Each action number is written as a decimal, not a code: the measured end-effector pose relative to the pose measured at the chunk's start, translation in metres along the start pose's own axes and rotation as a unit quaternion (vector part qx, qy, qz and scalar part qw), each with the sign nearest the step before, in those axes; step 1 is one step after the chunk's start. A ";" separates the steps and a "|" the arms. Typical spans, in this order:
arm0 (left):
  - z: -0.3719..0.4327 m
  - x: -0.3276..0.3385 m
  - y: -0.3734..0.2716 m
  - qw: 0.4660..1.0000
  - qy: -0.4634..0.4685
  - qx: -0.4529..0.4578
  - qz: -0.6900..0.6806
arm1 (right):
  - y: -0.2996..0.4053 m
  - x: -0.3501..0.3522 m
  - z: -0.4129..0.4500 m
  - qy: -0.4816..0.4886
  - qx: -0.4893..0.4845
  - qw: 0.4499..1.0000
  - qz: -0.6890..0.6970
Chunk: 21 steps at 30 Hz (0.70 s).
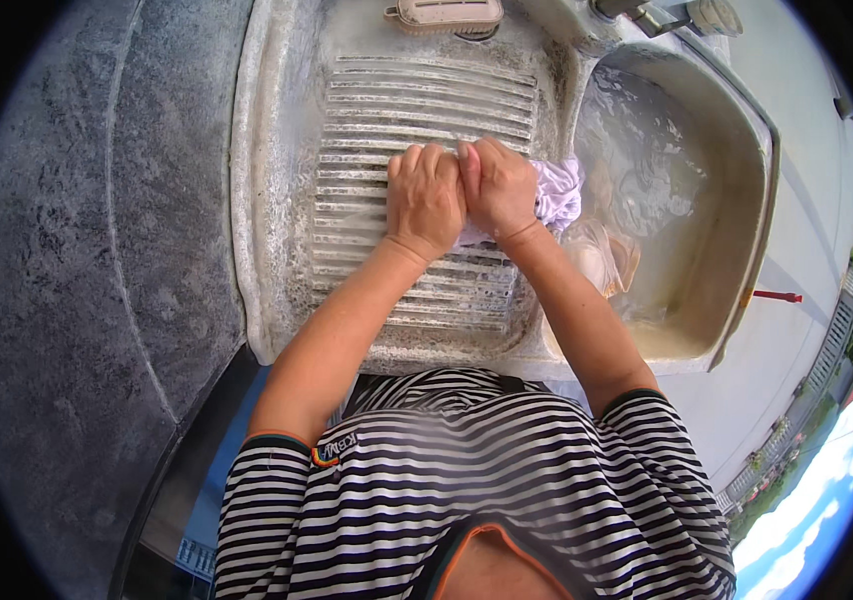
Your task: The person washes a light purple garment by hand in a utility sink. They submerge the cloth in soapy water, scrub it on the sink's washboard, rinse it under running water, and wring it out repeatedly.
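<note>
Both hands are side by side over the ribbed washboard (426, 112) of a stone laundry sink. My right hand (501, 184) is closed on a wet lilac cloth (559, 193), which bunches out to its right. Against it lies my left hand (426, 195), fingers curled down; a little of the cloth shows below between the wrists, and what is under the left palm is hidden. A pale, beige garment (599, 255) hangs over the divider at the right, partly in the basin's water.
To the right, the deep basin (734, 225) holds cloudy water. A scrubbing brush (445, 13) lies at the washboard's far end. A metal tap (651, 21) and a small tub (715, 16) are at the far right. A dark countertop (51, 247) adjoins on the left.
</note>
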State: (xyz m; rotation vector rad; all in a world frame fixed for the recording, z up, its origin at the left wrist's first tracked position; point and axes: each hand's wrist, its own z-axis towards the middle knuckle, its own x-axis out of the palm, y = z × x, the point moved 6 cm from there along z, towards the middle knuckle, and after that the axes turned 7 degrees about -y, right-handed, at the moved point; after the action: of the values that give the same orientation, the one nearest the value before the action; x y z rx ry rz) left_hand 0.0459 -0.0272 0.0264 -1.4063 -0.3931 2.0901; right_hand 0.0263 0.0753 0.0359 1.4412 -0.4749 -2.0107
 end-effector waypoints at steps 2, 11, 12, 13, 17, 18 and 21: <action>0.045 0.024 0.021 0.998 -0.016 -0.009 0.052 | -0.022 0.022 0.044 -0.035 0.067 0.995 -0.057; -0.071 -0.038 -0.016 0.999 0.014 -0.002 -0.035 | 0.040 -0.031 -0.051 0.016 -0.099 0.995 0.014; -0.085 -0.044 -0.029 0.999 0.019 -0.005 -0.032 | 0.041 -0.036 -0.069 0.035 -0.092 0.995 0.002; -0.084 -0.042 -0.034 1.000 0.006 0.010 -0.029 | 0.042 -0.034 -0.078 0.056 -0.084 0.995 -0.009; -0.007 -0.003 -0.008 0.998 -0.006 0.033 -0.056 | 0.003 -0.008 -0.009 -0.017 0.032 0.999 -0.015; 0.009 0.007 0.000 0.999 -0.006 0.012 -0.037 | -0.007 -0.001 0.002 -0.028 0.076 0.996 -0.043; 0.025 0.011 0.006 0.998 -0.003 -0.026 0.059 | -0.020 0.012 0.013 -0.054 0.101 0.987 -0.116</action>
State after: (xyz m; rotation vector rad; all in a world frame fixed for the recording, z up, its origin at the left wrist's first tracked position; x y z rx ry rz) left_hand 0.0186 -0.0239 0.0249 -1.4857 -0.3769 2.1946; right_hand 0.0059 0.0816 0.0195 1.5757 -0.5965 -2.2885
